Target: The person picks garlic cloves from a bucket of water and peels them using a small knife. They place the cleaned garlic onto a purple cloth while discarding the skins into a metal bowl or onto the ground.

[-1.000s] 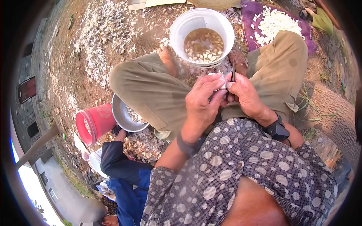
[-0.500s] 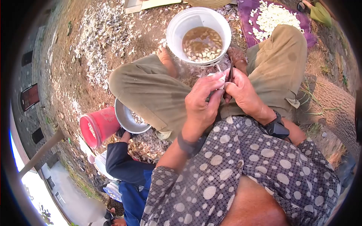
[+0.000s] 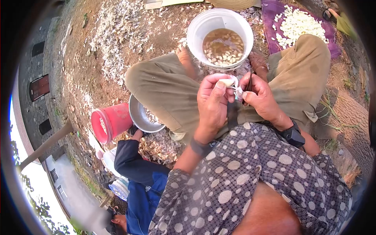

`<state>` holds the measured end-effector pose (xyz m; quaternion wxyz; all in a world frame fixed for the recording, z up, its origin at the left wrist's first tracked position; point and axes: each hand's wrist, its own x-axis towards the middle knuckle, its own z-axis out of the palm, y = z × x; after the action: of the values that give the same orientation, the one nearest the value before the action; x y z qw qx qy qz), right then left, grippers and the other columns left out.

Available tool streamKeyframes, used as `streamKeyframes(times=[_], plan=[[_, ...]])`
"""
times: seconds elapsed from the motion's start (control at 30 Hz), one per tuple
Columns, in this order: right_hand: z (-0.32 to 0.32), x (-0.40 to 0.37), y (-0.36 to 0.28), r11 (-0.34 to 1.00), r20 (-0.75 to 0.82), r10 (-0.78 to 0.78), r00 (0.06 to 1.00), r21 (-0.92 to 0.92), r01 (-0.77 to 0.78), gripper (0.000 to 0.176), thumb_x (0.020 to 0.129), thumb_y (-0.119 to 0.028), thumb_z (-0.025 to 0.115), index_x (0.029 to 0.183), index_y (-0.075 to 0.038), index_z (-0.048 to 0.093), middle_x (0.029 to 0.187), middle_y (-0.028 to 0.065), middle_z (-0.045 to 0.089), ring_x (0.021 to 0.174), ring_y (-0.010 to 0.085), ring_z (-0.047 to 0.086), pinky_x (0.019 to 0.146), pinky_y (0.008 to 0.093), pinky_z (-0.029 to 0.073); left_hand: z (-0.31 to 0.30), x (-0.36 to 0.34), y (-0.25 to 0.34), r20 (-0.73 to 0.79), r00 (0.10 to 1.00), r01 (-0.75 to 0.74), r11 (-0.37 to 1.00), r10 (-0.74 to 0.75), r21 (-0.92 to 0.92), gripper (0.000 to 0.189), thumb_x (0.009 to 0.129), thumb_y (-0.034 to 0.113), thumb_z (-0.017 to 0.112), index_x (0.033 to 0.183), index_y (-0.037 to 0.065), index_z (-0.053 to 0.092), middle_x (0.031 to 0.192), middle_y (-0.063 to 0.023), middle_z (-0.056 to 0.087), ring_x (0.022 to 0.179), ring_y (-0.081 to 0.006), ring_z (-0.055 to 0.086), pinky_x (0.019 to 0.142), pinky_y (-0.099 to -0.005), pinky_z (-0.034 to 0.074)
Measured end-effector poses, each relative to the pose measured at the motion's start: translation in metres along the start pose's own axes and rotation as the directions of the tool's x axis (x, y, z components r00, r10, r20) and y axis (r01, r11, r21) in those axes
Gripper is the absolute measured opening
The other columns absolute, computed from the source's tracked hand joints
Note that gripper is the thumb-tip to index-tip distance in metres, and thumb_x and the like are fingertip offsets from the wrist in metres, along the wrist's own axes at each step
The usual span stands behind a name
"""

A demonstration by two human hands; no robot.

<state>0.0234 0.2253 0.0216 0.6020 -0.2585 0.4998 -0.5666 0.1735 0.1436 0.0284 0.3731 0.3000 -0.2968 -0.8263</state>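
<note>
My left hand (image 3: 212, 102) pinches a pale garlic clove (image 3: 226, 82) between thumb and fingers. White papery skin (image 3: 237, 91) hangs off the clove and reaches across to my right hand (image 3: 260, 97). That hand is closed round a small dark-bladed knife (image 3: 250, 83), its blade pointing up past the fingers; the handle is mostly hidden. Just beyond both hands stands a white bucket (image 3: 192, 38) of brownish water with peeled cloves (image 3: 224, 60) in it.
Peeled garlic (image 3: 299, 26) is heaped on a purple cloth (image 3: 270, 34) at upper right. A red bucket (image 3: 119, 119) and metal basin (image 3: 138, 113) stand left, beside another person's dark sleeve (image 3: 135, 156). Loose skins (image 3: 117, 35) litter the ground. A tree trunk (image 3: 354, 125) is at right.
My hands have moved slightly apart, and the clove with its loosened skin now shows between them. The whole view has shifted, with things appearing further right and lower.
</note>
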Motion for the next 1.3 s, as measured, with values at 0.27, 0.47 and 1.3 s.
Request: streamKeyframes(times=[0.27, 0.47, 1.3], plan=[[-0.006, -0.001, -0.002, 0.945, -0.021, -0.199, 0.98, -0.268, 0.186, 0.032, 0.086, 0.004, 0.054, 0.115, -0.004, 0.06, 0.089, 0.0004, 0.057, 0.08, 0.0054, 0.051, 0.071, 0.0251, 0.046, -0.001, 0.006, -0.003, -0.011, 0.991, 0.129, 0.99, -0.13, -0.061, 0.023, 0.099, 0.013, 0.062, 0.12, 0.004, 0.057, 0.117, -0.012, 0.067, 0.069, -0.0065, 0.051, 0.057, -0.0222, 0.042], [-0.011, 0.001, -0.017, 0.829, 0.117, -0.379, 0.918, -0.397, 0.393, 0.035, 0.076, 0.006, 0.055, 0.109, -0.003, 0.064, 0.092, 0.0107, 0.066, 0.085, 0.022, 0.065, 0.077, 0.0334, 0.052, 0.014, 0.017, -0.002, -0.104, 0.97, 0.214, 0.975, -0.22, -0.063, 0.02, 0.099, 0.014, 0.063, 0.117, 0.006, 0.059, 0.115, -0.0125, 0.07, 0.06, -0.0031, 0.045, 0.051, -0.0199, 0.04], [-0.046, -0.026, -0.029, 0.935, -0.282, -0.266, 0.922, -0.306, 0.176, 0.025, 0.091, -0.006, 0.066, 0.114, 0.0, 0.062, 0.081, 0.0065, 0.061, 0.073, 0.0096, 0.057, 0.067, 0.0293, 0.05, 0.079, 0.034, -0.018, 0.341, 0.94, -0.329, 0.339, 0.025, 0.881, 0.015, 0.105, 0.01, 0.054, 0.112, 0.001, 0.064, 0.084, -0.0001, 0.062, 0.067, -0.0035, 0.051, 0.061, -0.021, 0.044]])
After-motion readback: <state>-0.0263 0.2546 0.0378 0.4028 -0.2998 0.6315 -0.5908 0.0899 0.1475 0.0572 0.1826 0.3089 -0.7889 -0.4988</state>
